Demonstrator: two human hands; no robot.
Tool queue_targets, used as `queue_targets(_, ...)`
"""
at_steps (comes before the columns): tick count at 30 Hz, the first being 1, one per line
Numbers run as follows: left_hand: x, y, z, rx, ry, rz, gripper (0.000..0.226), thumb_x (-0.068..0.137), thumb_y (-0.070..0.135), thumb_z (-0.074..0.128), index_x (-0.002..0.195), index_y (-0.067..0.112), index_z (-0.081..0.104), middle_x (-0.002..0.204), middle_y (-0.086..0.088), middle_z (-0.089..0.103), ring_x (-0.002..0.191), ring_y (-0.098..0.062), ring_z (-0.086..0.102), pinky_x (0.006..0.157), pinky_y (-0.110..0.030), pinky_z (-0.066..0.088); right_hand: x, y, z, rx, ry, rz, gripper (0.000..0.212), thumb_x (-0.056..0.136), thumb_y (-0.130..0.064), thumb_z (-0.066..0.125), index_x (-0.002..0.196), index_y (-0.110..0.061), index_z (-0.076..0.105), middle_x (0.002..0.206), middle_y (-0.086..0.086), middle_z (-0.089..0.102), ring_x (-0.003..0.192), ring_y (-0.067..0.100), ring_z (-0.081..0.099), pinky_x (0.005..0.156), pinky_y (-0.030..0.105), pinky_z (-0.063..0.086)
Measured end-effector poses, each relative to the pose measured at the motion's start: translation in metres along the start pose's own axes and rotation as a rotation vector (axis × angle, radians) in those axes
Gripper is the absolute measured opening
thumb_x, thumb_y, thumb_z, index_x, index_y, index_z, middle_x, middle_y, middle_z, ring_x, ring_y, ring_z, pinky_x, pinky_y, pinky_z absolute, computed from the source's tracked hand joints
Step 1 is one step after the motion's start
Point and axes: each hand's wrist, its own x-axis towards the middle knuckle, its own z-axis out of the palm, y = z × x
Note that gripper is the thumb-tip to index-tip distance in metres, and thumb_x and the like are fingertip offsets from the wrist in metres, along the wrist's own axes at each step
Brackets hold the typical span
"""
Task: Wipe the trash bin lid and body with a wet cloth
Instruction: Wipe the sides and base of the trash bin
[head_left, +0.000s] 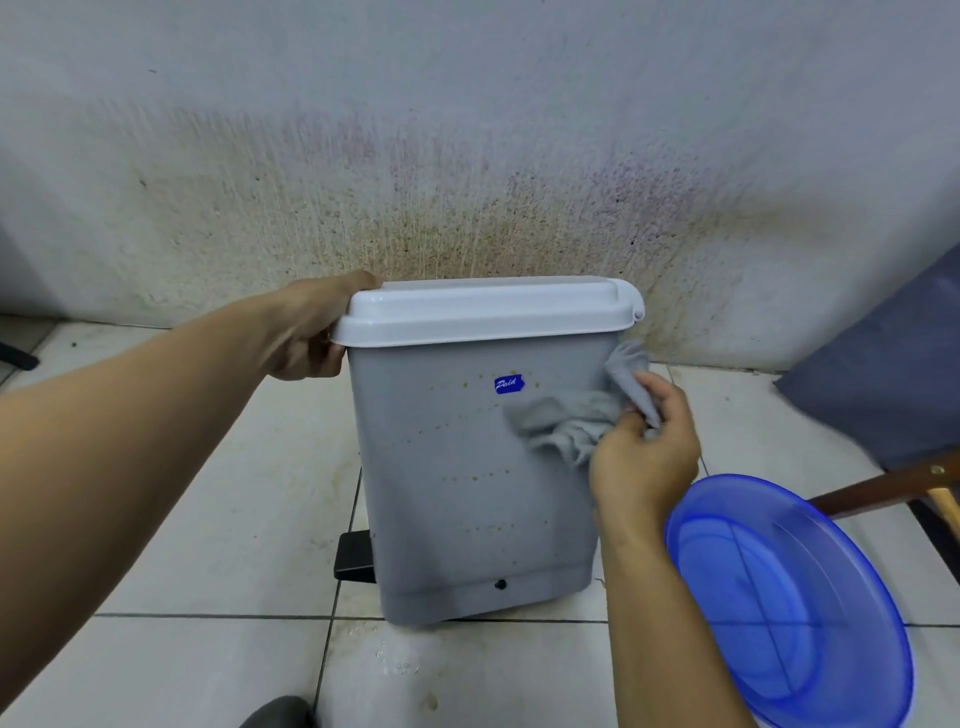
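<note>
Trash bin (467, 488) stands tilted on the tiled floor (208, 519), blue basin (789, 608) just right of it. Your right hand (644, 457) presses a bunched grey cloth (566, 421) to its side; your left hand (306, 327) grips its closed white lid (483, 312). Behind it, stained wall (467, 182).

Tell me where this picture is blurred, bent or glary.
Head view: wide-angle bending curves the wall base and floor tiles; motion blur smears the right hand, its grey cloth and the blue basin rim; the bin stays fairly sharp; light is soft, with no strong glare.
</note>
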Motion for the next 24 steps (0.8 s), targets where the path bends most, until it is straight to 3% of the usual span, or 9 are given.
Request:
queue_targets(2, 0.0, 0.0, 0.001, -0.001, 0.008, -0.003, 0.029, 0.086, 0.053, 0.073, 0.088, 0.028, 0.06, 0.064, 0.007, 0.046, 0.052, -0.011, 0.039, 0.042, -0.016, 0.031, 0.0, -0.009, -0.006, 0.209, 0.079, -0.007, 0.036, 0.088, 0.002, 0.056, 0.114, -0.019, 0.068, 0.12, 0.006, 0.064, 0.107, 0.009, 0.062, 0.084, 0.007, 0.044)
queue_targets(4, -0.001, 0.0, 0.001, 0.003, 0.013, -0.002, 0.029, 0.086, 0.053, 0.073, 0.086, 0.028, 0.059, 0.062, 0.008, 0.045, 0.052, -0.011, 0.039, 0.042, -0.015, 0.03, -0.005, -0.012, -0.007, 0.217, -0.018, -0.045, 0.048, 0.084, -0.005, 0.062, 0.13, -0.018, 0.062, 0.138, 0.008, 0.053, 0.124, 0.009, 0.054, 0.098, 0.013, 0.043)
queue_targets(7, -0.002, 0.001, 0.001, 0.009, 0.004, 0.005, 0.029, 0.087, 0.052, 0.073, 0.085, 0.027, 0.058, 0.06, 0.008, 0.044, 0.052, -0.01, 0.038, 0.042, -0.015, 0.03, -0.022, 0.005, 0.0, -0.181, -0.336, -0.191, 0.077, 0.085, -0.011, 0.071, 0.153, -0.019, 0.036, 0.162, 0.008, 0.017, 0.146, 0.014, 0.025, 0.105, 0.008, 0.031)
queue_targets(9, -0.001, 0.0, -0.001, 0.014, 0.003, 0.005, 0.03, 0.086, 0.053, 0.073, 0.085, 0.027, 0.058, 0.061, 0.007, 0.044, 0.052, -0.011, 0.038, 0.041, -0.016, 0.031, -0.029, 0.017, 0.002, -0.465, -0.416, -0.25, 0.079, 0.091, -0.018, 0.067, 0.157, -0.024, 0.025, 0.163, 0.005, 0.01, 0.146, 0.023, 0.023, 0.105, 0.026, 0.04)
queue_targets(11, 0.001, -0.001, -0.003, 0.022, -0.003, 0.002, 0.033, 0.083, 0.056, 0.074, 0.089, 0.028, 0.058, 0.064, 0.006, 0.045, 0.053, -0.012, 0.039, 0.04, -0.016, 0.032, -0.028, 0.019, 0.003, -0.603, -0.381, -0.255, 0.073, 0.093, -0.019, 0.064, 0.155, -0.026, 0.027, 0.159, 0.006, 0.02, 0.136, 0.028, 0.03, 0.093, 0.037, 0.047)
queue_targets(13, 0.002, -0.001, -0.002, 0.033, -0.012, 0.007, 0.034, 0.083, 0.056, 0.074, 0.092, 0.028, 0.058, 0.066, 0.006, 0.045, 0.054, -0.013, 0.039, 0.039, -0.017, 0.032, -0.023, 0.016, 0.003, -0.598, -0.309, -0.239, 0.071, 0.091, -0.014, 0.064, 0.153, -0.024, 0.031, 0.153, 0.005, 0.035, 0.128, 0.026, 0.034, 0.087, 0.036, 0.045)
queue_targets(16, 0.004, 0.001, -0.001, 0.04, -0.018, 0.017, 0.033, 0.084, 0.054, 0.074, 0.093, 0.027, 0.058, 0.067, 0.005, 0.046, 0.054, -0.013, 0.038, 0.039, -0.017, 0.032, -0.022, 0.012, 0.008, -0.471, -0.24, -0.213, 0.073, 0.087, -0.004, 0.064, 0.152, -0.016, 0.033, 0.147, 0.006, 0.044, 0.125, 0.027, 0.039, 0.092, 0.038, 0.044)
queue_targets(20, 0.006, 0.003, 0.001, 0.04, -0.019, 0.02, 0.033, 0.084, 0.055, 0.073, 0.094, 0.027, 0.057, 0.067, 0.005, 0.046, 0.052, -0.013, 0.039, 0.039, -0.017, 0.032, -0.033, 0.004, 0.023, -0.436, -0.237, -0.301, 0.062, 0.078, 0.007, 0.065, 0.137, -0.01, 0.054, 0.143, 0.01, 0.048, 0.12, 0.034, 0.045, 0.088, 0.041, 0.047)
queue_targets(24, 0.003, 0.003, 0.002, 0.025, -0.012, 0.025, 0.029, 0.087, 0.052, 0.072, 0.094, 0.028, 0.058, 0.067, 0.006, 0.048, 0.051, -0.012, 0.041, 0.04, -0.016, 0.033, -0.058, -0.011, 0.046, -0.454, -0.368, -0.452, 0.061, 0.076, 0.006, 0.065, 0.134, -0.012, 0.059, 0.141, 0.011, 0.048, 0.12, 0.035, 0.046, 0.088, 0.043, 0.052)
